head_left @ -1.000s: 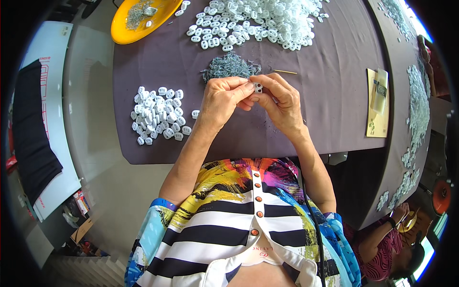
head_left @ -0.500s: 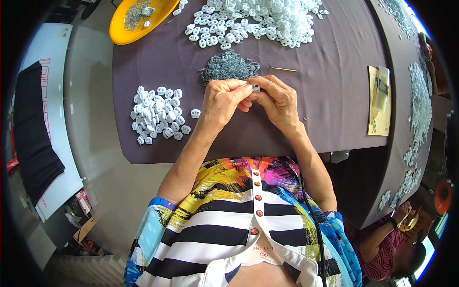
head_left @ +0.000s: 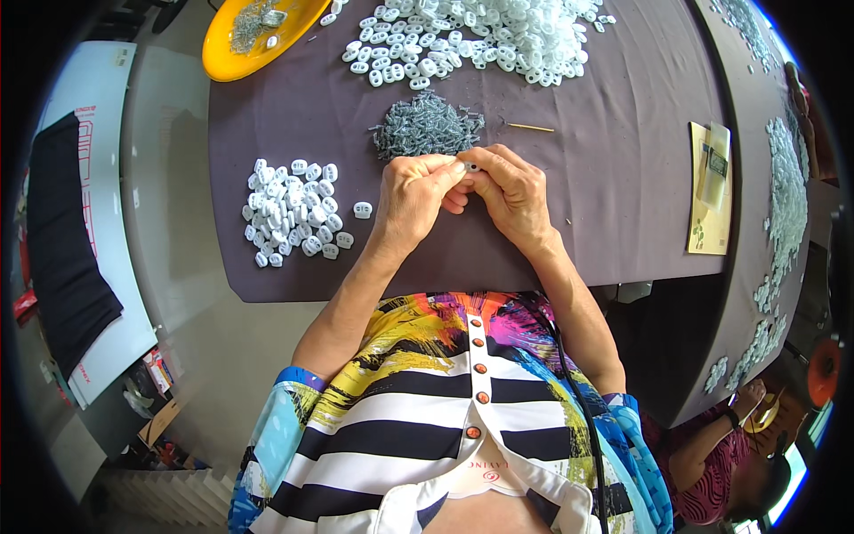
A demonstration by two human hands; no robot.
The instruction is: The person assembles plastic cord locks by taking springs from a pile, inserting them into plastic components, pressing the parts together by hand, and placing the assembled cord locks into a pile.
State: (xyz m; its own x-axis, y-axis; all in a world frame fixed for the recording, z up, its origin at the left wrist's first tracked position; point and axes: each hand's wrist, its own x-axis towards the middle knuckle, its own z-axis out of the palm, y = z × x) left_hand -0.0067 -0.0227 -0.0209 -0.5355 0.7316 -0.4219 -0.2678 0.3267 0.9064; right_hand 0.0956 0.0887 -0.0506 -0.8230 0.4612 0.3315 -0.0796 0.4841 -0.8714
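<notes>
Above the near part of the table, my right hand [head_left: 512, 190] pinches a small white two-hole plastic cord lock [head_left: 471, 166] between thumb and fingers. My left hand [head_left: 414, 196] is closed with its thumb and forefinger pressed together against the left side of that piece; anything between those fingertips is hidden. Just beyond my hands lies a heap of small grey metal pieces, like springs [head_left: 427, 125]. To the left of my left hand is a pile of white cord locks [head_left: 292, 212], with one lone cord lock [head_left: 363, 210] beside it.
A large heap of white oval two-hole pieces [head_left: 534, 44] spreads over the far table [head_left: 623, 178]. A yellow plate [head_left: 222, 53] with small metal parts is at far left. A thin yellowish stick [head_left: 531, 127] and a tan packet [head_left: 698, 227] lie to the right. Another person's arm [head_left: 712, 436] shows at lower right.
My hands stay together in almost the same place. The right fingers have shifted slightly around the cord lock, which sits a little lower and turned.
</notes>
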